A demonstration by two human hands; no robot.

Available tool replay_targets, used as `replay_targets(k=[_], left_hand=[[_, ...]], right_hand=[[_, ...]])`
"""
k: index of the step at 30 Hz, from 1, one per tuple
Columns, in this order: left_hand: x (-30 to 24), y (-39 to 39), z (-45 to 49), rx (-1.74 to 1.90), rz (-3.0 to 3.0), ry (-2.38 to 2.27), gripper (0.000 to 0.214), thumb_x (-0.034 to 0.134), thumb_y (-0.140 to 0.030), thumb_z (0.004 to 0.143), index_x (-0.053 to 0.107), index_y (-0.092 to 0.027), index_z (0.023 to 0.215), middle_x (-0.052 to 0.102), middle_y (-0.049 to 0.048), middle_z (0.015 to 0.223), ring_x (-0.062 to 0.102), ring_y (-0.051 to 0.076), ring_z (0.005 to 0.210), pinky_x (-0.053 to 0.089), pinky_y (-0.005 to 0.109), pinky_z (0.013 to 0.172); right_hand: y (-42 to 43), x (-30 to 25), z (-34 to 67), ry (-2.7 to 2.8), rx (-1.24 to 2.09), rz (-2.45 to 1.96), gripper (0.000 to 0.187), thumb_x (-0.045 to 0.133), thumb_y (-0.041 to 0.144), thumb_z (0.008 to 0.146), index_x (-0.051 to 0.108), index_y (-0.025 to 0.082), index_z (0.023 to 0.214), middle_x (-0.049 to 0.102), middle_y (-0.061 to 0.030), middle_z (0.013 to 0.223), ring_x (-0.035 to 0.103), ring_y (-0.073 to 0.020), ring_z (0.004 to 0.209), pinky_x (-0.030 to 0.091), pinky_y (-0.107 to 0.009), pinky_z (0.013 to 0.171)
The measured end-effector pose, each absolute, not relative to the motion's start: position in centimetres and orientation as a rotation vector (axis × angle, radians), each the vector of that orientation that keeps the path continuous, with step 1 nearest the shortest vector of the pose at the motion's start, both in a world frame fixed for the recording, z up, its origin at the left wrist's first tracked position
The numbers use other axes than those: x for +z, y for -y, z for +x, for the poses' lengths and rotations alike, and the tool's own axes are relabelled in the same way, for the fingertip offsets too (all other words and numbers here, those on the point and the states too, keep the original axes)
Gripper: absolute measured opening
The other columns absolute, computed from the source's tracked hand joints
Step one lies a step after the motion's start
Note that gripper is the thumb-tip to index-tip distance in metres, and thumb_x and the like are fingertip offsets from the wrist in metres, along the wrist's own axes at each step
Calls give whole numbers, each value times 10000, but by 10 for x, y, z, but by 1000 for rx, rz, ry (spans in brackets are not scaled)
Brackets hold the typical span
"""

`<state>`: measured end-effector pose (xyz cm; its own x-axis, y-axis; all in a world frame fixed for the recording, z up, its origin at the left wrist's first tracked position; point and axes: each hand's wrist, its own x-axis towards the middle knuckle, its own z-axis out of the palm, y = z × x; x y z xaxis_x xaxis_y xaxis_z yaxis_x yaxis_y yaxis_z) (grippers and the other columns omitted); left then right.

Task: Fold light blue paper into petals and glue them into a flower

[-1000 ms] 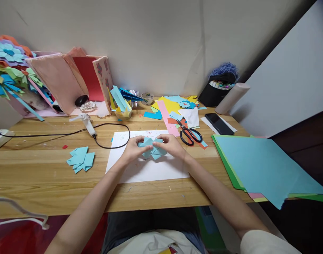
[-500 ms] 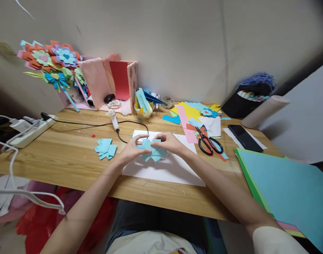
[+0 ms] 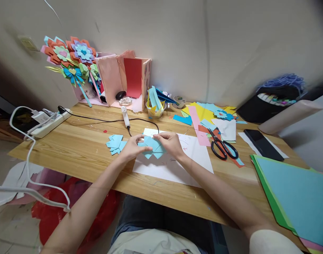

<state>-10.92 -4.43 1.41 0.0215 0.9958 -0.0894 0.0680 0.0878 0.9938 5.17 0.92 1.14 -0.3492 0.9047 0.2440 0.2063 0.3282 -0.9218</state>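
Note:
Between my two hands is a light blue folded-paper flower piece point(image 3: 156, 149), held just over a white sheet of paper point(image 3: 174, 173). My left hand point(image 3: 135, 147) pinches its left side, thumb in front and fingers behind. At its upper right, my right hand point(image 3: 169, 143) grips the edge between thumb and fingers. A second light blue folded-paper piece point(image 3: 116, 144) lies on the wooden table to the left of my left hand. Behind my hands stands a white glue gun point(image 3: 125, 116) with a black cord.
Black-handled scissors point(image 3: 221, 144) lie right of the sheet, near coloured paper scraps point(image 3: 200, 113). A phone point(image 3: 263, 144) and stacked coloured paper point(image 3: 296, 190) are farther right. Paper flowers point(image 3: 71, 53), a pink box point(image 3: 108, 77) and a power strip point(image 3: 50, 123) stand at left.
The camera view has turned left, so the table appears shifted right. My right fingers have moved to the upper edge of the blue piece, which stays in both hands.

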Motion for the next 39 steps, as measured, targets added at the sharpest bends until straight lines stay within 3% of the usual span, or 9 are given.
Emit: replay_targets(k=[5, 11, 14, 19, 22, 26, 31, 35, 39], left_hand=[[13, 41, -108, 1081, 1271, -1294, 477, 747, -272, 508, 607, -130, 941, 662, 68, 888, 614, 208, 810, 498, 319, 715], [20, 49, -116, 1107, 1451, -1393, 484, 720, -271, 555, 586, -159, 1007, 651, 59, 874, 603, 202, 823, 485, 291, 702], [23, 59, -125, 1208, 1481, -1487, 492, 710, -286, 581, 564, -172, 1036, 647, 55, 868, 603, 198, 852, 471, 301, 758], [33, 82, -147, 1395, 1098, -1501, 668, 755, -402, 518, 518, -184, 1103, 520, 118, 1215, 511, 258, 1092, 464, 343, 842], [41, 93, -152, 1304, 739, -1236, 536, 618, -538, 651, 590, -127, 994, 607, 147, 1068, 590, 253, 959, 487, 361, 803], [40, 94, -150, 1376, 638, -1215, 360, 731, -360, 599, 627, -129, 855, 662, 91, 910, 615, 188, 850, 494, 286, 744], [26, 86, -161, 1389, 663, -1350, 443, 786, -334, 501, 613, -109, 842, 664, 82, 841, 622, 179, 750, 491, 281, 666], [18, 85, -172, 1350, 699, -1440, 500, 796, -342, 464, 588, -114, 856, 661, 72, 812, 628, 176, 713, 497, 289, 654], [5, 84, -166, 1221, 830, -1506, 506, 784, -315, 466, 548, -131, 874, 642, 22, 694, 611, 148, 613, 486, 265, 597]], right_hand=[[-10, 11, 53, 1741, 1094, -1023, 265, 578, 378, 724, 707, 154, 664, 673, -33, 643, 576, -165, 598, 376, -249, 515], [-15, 22, 52, 1987, 1204, -812, 197, 595, 340, 717, 693, 177, 770, 687, -36, 782, 597, -162, 697, 436, -254, 609], [-13, 31, 49, 2150, 1019, -646, 161, 583, 291, 734, 672, 197, 830, 676, -25, 811, 588, -152, 719, 453, -264, 647], [-5, 27, 33, 2229, 440, -395, 144, 519, 232, 804, 657, 226, 846, 689, -33, 827, 590, -165, 776, 469, -304, 724], [0, 17, 18, 2281, 184, -218, 172, 495, 206, 832, 655, 247, 879, 689, -30, 924, 595, -167, 833, 476, -310, 737], [10, 7, -1, 2314, 71, -124, 203, 453, 178, 857, 631, 247, 927, 676, -50, 964, 600, -161, 837, 473, -312, 708], [10, 10, 1, 2307, 271, -144, 159, 546, 277, 800, 598, 230, 943, 656, -65, 949, 580, -184, 880, 454, -338, 767], [-20, 9, -1, 1935, 707, -697, 156, 453, 284, 831, 536, 194, 929, 612, -83, 919, 575, -174, 825, 464, -321, 728], [-69, -2, -41, 1841, 978, -1049, 310, 557, 356, 721, 496, 149, 944, 596, -111, 952, 578, -183, 792, 455, -324, 721]])
